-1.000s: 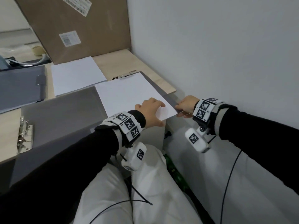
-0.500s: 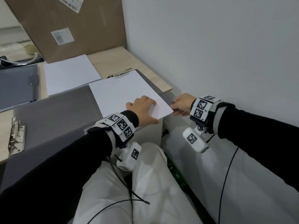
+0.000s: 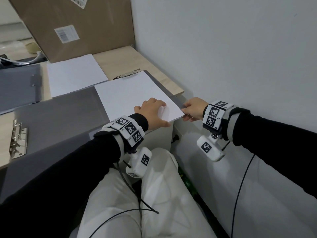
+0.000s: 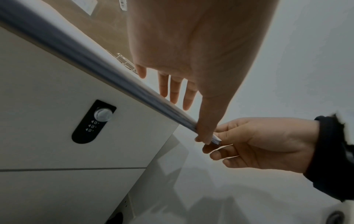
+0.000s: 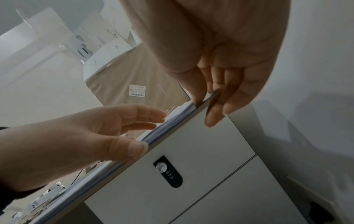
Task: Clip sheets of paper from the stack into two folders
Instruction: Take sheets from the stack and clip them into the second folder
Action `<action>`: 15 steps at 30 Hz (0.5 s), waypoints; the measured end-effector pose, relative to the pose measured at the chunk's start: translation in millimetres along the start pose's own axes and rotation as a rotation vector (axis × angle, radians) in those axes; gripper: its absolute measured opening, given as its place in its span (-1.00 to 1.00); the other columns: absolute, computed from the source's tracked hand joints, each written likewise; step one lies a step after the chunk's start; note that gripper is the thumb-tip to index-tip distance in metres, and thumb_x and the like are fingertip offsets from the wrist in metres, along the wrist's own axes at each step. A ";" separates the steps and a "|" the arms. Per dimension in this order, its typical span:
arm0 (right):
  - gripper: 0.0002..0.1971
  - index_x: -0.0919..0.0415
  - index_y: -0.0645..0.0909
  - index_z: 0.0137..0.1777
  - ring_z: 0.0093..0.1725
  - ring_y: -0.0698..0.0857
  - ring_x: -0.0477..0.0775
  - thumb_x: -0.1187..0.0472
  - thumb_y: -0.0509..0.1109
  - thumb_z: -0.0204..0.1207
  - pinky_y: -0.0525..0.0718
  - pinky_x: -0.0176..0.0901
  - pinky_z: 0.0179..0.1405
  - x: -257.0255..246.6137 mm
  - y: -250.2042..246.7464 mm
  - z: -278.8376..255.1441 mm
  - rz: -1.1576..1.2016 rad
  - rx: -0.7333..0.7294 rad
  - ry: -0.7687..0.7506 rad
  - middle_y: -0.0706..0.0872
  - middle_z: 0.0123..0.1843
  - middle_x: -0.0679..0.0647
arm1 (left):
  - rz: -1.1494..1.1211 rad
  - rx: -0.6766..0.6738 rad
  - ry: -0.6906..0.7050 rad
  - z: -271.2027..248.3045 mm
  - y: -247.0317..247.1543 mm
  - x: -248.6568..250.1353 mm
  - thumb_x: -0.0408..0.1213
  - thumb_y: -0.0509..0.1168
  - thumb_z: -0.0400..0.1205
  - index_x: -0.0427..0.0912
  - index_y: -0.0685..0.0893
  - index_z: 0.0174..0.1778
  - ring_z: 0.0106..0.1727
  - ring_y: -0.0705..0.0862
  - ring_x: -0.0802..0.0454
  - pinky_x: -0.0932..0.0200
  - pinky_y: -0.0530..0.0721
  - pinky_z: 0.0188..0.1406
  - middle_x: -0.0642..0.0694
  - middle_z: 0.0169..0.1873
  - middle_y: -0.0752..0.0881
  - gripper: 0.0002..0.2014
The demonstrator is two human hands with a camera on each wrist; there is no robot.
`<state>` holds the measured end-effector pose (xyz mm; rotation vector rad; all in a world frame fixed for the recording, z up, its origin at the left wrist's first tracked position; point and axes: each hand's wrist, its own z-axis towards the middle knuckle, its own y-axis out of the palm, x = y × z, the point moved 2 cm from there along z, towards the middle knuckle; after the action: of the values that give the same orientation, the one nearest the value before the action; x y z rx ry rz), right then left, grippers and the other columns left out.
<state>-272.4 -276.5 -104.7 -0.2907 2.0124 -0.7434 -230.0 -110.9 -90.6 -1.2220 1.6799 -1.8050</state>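
An open grey folder (image 3: 60,117) lies on the desk. White sheets (image 3: 132,93) lie on its right half, under a metal clip (image 3: 128,74) at the far edge. My left hand (image 3: 159,115) rests on the sheets near their near right corner, fingers (image 4: 174,92) straight on top and thumb against the edge. My right hand (image 3: 187,112) pinches the folder's near right corner, thumb (image 5: 193,91) on top and fingers beneath the cover. The paper stack (image 3: 73,74) lies behind the folder. A second grey folder (image 3: 17,86) lies shut at the far left.
A ring clip mechanism (image 3: 18,140) sits on the open folder's left flap. A large cardboard box (image 3: 77,23) stands at the back of the desk. The white wall (image 3: 223,48) is close on the right. Below the desk edge is a white drawer cabinet (image 4: 57,144) with a lock (image 4: 102,115).
Both hands stay at the near right corner of the folder with the same hold. Only the head view has shifted a little.
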 end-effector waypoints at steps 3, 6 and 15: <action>-0.80 0.32 0.63 0.12 -0.36 0.69 -0.11 0.26 0.24 0.63 0.57 -0.33 -0.45 0.9 1.3 -0.7 0.005 -0.010 -0.012 0.73 -0.24 0.08 | 0.016 -0.010 0.001 -0.3 1.6 0.5 0.12 0.44 0.38 0.12 0.40 0.46 0.51 0.35 -0.04 -0.12 0.26 0.42 0.03 0.49 0.36 -0.29; -0.92 0.23 0.61 -0.05 -0.37 0.68 -0.12 0.25 0.30 0.60 0.57 -0.32 -0.44 -0.4 1.8 -3.1 -0.005 -0.002 -0.020 0.73 -0.25 0.09 | 0.028 -0.013 0.001 -0.1 3.7 0.4 0.12 0.44 0.38 0.11 0.41 0.45 0.50 0.35 -0.04 -0.12 0.26 0.41 0.02 0.48 0.36 -0.30; -0.63 0.37 0.57 0.37 0.35 0.61 0.27 0.33 0.14 0.62 0.55 0.01 0.36 -17.9 -12.9 -13.7 -0.252 0.232 -0.138 0.65 0.37 0.24 | -0.143 0.049 -0.061 -12.7 -23.5 -14.4 0.19 0.36 0.47 0.06 0.38 0.51 0.57 0.32 -0.07 -0.15 0.27 0.52 -0.02 0.56 0.30 -0.31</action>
<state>-275.6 -272.7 -79.2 -0.4506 1.7586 -1.0759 -225.7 -87.3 -72.1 -1.3934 1.5413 -1.8597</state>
